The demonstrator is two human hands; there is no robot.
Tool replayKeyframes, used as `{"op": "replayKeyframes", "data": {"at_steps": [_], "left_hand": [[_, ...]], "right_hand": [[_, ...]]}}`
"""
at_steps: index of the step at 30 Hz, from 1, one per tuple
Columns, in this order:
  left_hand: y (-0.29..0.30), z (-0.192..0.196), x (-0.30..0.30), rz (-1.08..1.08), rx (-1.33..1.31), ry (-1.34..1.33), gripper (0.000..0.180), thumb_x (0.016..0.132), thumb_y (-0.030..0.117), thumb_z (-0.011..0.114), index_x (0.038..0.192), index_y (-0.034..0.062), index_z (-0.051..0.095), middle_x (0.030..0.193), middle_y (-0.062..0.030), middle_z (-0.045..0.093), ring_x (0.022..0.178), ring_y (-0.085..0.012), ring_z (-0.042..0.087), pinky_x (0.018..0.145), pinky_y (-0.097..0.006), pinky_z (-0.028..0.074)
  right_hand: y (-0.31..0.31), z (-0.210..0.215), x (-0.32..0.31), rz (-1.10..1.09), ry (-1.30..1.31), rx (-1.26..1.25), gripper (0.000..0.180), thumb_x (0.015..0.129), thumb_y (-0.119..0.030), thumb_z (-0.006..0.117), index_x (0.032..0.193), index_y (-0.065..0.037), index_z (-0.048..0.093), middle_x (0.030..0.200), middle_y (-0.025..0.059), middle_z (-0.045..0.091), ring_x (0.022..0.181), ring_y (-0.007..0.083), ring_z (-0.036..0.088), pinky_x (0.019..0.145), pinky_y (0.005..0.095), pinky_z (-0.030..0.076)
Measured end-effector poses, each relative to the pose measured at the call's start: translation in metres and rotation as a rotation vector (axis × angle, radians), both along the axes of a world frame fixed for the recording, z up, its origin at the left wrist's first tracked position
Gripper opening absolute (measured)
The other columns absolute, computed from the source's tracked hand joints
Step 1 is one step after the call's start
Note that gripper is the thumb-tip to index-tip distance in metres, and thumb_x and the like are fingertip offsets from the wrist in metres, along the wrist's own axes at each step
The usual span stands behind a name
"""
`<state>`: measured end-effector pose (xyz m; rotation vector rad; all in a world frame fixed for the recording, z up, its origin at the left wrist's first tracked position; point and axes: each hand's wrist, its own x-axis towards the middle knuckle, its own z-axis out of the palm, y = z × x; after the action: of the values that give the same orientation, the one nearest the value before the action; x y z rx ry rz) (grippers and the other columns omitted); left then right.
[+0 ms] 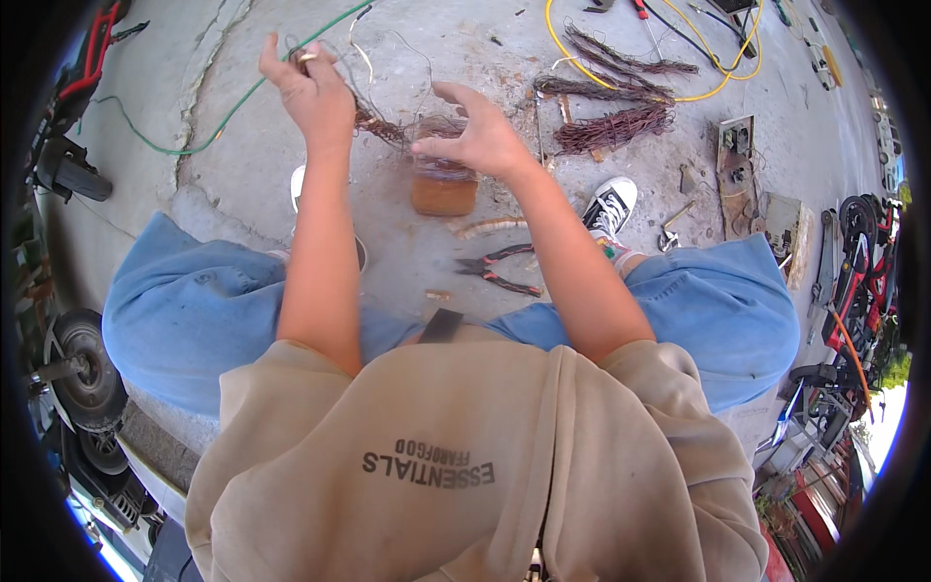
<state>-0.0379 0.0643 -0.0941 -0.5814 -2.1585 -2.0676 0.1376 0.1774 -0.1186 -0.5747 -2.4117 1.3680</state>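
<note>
My left hand [312,87] is raised over the concrete, fingers curled round one end of a tangled, dark copper-coloured wire bundle [380,126]. A few loose strands stand up from it. The bundle runs right towards a brown wooden block [444,194], whose top is blurred by motion and partly covered by wire. Beside the block, my right hand [477,134] has its thumb and fingers apart, and nothing shows between them. Red-and-black pliers [504,270] lie with parted handles on the ground below my right hand.
Several dark wire bundles [613,131] lie to the right of the block. A yellow cable [555,39] loops behind them, and a green cable [194,147] curves at the left. A rusty metal piece [735,170] sits beyond my right shoe [611,202]. Motorbike parts line both sides.
</note>
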Motion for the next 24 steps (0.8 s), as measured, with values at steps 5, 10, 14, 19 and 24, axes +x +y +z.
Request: {"op": "replayKeyframes", "data": {"at_steps": [5,10,14,19,24], "left_hand": [[0.035,0.089,0.068,-0.670,0.081,-0.183,0.055,0.094,0.026,0.061,0.139,0.0077,0.037,0.114,-0.0095,0.059,0.105,-0.0184,0.051,0.096,-0.035,0.036],[0.038,0.074,0.065,-0.718,0.073,-0.217,0.044,0.093,0.026,0.063,0.127,-0.0005,0.053,0.121,-0.0138,0.062,0.116,-0.0222,0.056,0.104,-0.035,0.041],[0.009,-0.018,0.026,-0.348,-0.331,-0.746,0.039,0.095,0.027,0.058,0.120,-0.0021,0.056,0.115,-0.0144,0.064,0.106,-0.0218,0.061,0.095,-0.035,0.048],[-0.034,-0.138,0.030,-0.600,-0.619,-0.962,0.033,0.096,0.020,0.053,0.120,-0.0021,0.057,0.112,-0.0124,0.065,0.101,-0.0202,0.062,0.090,-0.035,0.050],[-0.065,-0.234,0.035,-0.847,-0.780,-0.805,0.035,0.097,0.011,0.050,0.130,-0.0007,0.052,0.122,-0.0106,0.062,0.108,-0.0203,0.060,0.094,-0.035,0.048]], "right_hand": [[-0.015,0.055,-0.010,0.001,0.068,-0.502,0.062,0.074,-0.026,0.082,0.121,0.002,0.054,0.102,0.0088,0.066,0.092,0.0160,0.062,0.083,0.0306,0.050],[0.035,0.036,0.002,-0.411,0.201,-0.474,0.021,0.084,-0.017,0.072,0.087,-0.001,0.059,0.071,0.0003,0.060,0.064,0.0085,0.052,0.059,0.0271,0.045],[0.089,0.022,0.053,-0.557,-0.133,0.051,0.031,0.082,-0.024,0.071,0.092,0.004,0.062,0.081,0.0155,0.067,0.075,0.0244,0.064,0.069,0.0346,0.049],[0.087,-0.040,0.097,-0.015,-0.939,0.217,0.042,0.072,-0.026,0.072,0.106,-0.002,0.068,0.104,0.0230,0.067,0.101,0.0372,0.064,0.088,0.0419,0.050],[0.081,-0.064,0.119,0.365,-0.993,0.109,0.043,0.071,-0.024,0.073,0.105,0.001,0.065,0.096,0.0237,0.068,0.094,0.0372,0.065,0.082,0.0412,0.050]]}}
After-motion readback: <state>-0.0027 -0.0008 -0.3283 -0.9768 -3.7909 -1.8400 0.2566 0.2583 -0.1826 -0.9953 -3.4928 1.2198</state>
